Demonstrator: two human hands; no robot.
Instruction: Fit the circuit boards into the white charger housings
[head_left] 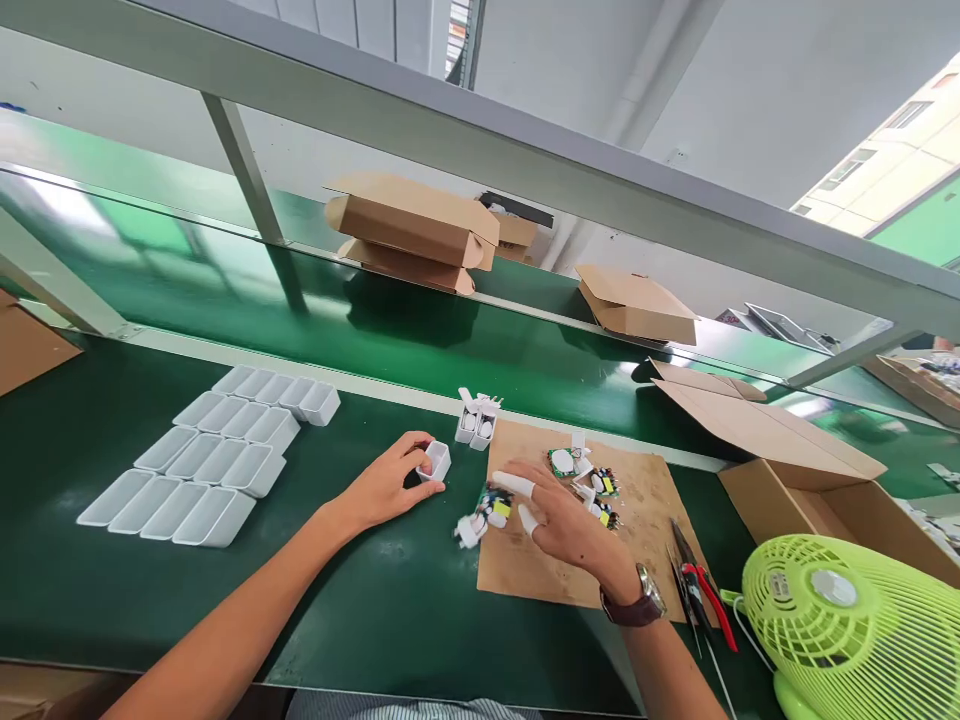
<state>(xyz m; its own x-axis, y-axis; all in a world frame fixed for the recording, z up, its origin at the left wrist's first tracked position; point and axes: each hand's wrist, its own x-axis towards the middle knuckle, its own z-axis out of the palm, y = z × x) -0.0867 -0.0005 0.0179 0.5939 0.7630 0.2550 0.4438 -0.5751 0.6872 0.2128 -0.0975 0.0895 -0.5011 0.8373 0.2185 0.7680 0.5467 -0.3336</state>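
Note:
My left hand has its thumb and fingers around a small white open-topped case on the green table. To its right, my right hand, with white covers on two fingers, is at a circuit board with a yellow part and a white end piece, over the left edge of a brown sheet. The fingertips there are blurred. Further boards lie on the sheet beyond my right hand. Two filled white cases stand behind my left hand.
Rows of white cases cover the left of the table. Red-handled pliers and tweezers lie on the sheet's right side, beside a green fan. An open cardboard box stands at the right. More cartons rest on the back shelf.

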